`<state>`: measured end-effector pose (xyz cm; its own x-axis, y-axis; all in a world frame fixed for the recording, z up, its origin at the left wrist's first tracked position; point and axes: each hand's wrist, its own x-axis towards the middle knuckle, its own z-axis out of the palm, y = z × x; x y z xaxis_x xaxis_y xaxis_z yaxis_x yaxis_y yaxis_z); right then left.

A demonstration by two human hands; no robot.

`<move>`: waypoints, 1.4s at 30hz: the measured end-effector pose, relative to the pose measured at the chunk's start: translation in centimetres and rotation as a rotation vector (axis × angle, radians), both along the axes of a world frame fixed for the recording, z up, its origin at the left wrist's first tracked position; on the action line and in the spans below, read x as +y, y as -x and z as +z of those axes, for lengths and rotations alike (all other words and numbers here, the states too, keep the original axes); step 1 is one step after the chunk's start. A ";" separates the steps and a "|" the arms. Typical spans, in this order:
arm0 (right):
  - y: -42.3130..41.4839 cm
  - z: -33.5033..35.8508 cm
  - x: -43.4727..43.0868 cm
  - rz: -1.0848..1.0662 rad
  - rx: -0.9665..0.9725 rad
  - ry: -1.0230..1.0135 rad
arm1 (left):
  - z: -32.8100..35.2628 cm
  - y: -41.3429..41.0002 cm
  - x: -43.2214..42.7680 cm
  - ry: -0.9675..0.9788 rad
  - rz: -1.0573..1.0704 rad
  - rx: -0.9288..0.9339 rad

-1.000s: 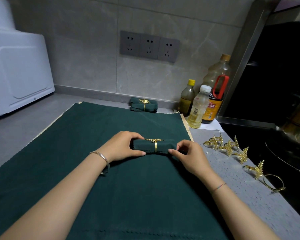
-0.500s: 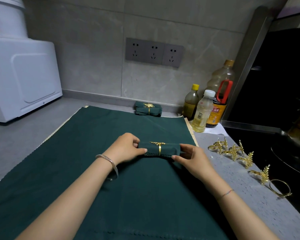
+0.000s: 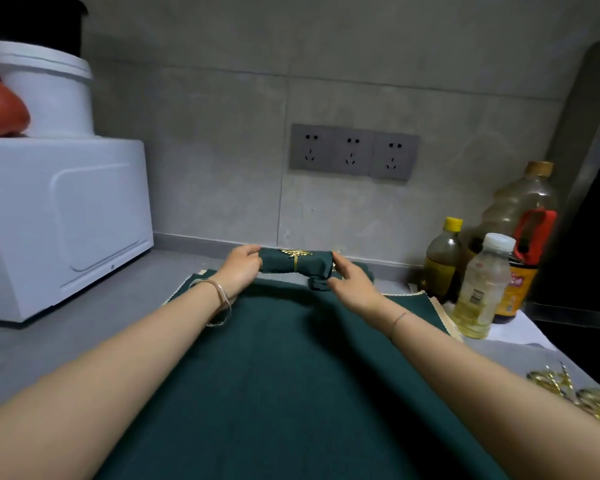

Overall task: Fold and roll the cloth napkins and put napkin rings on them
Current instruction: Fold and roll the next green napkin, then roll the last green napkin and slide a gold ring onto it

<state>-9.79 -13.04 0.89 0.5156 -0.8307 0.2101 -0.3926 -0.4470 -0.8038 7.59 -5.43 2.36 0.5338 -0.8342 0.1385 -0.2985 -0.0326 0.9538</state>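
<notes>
A rolled dark green napkin (image 3: pixel 309 262) with a gold leaf ring (image 3: pixel 294 255) around its middle is held at the far edge of the counter, near the wall. My left hand (image 3: pixel 240 267) grips its left end and my right hand (image 3: pixel 350 280) grips its right end. Just below and behind the roll, part of another rolled green napkin (image 3: pixel 318 285) shows, mostly hidden by my right hand. A flat green cloth (image 3: pixel 291 375) lies spread under my arms. Loose gold napkin rings (image 3: pixel 582 396) lie at the right edge of the view.
A white appliance (image 3: pixel 59 220) stands at the left with a white bucket (image 3: pixel 49 88) and a red object (image 3: pixel 0 112) on top. Three bottles (image 3: pixel 482 282) stand at the back right beside a dark stove area (image 3: pixel 589 271). Wall sockets (image 3: pixel 352 152) sit above the counter.
Both hands have carried the ringed napkin roll away from the middle of the cloth to the far edge, over the other rolled napkin by the wall. The camera has tilted up.
</notes>
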 end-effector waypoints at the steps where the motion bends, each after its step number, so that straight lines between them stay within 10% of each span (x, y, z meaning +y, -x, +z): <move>1: -1.2 -0.1 -0.9 0.004 0.017 -0.013 | -0.2 -1.1 -1.1 -0.002 0.019 0.007; 13: -8.8 -4.8 -10.1 -0.058 0.627 0.343 | -6.2 -6.6 -11.8 -0.124 0.013 -0.069; 25: -5.1 -4.9 -8.7 -0.160 0.614 0.438 | -6.3 -4.9 -11.4 -0.276 -0.119 -0.210; 42: 12.4 -6.5 11.0 0.074 0.622 0.227 | -8.0 9.0 11.2 -0.493 -0.485 -0.991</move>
<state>-22.22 -2.01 -5.58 0.6513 -0.7586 0.0201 -0.7146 -0.6220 -0.3199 -1.46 5.80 -5.62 -0.0073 -0.9968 -0.0792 -0.9754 -0.0103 0.2201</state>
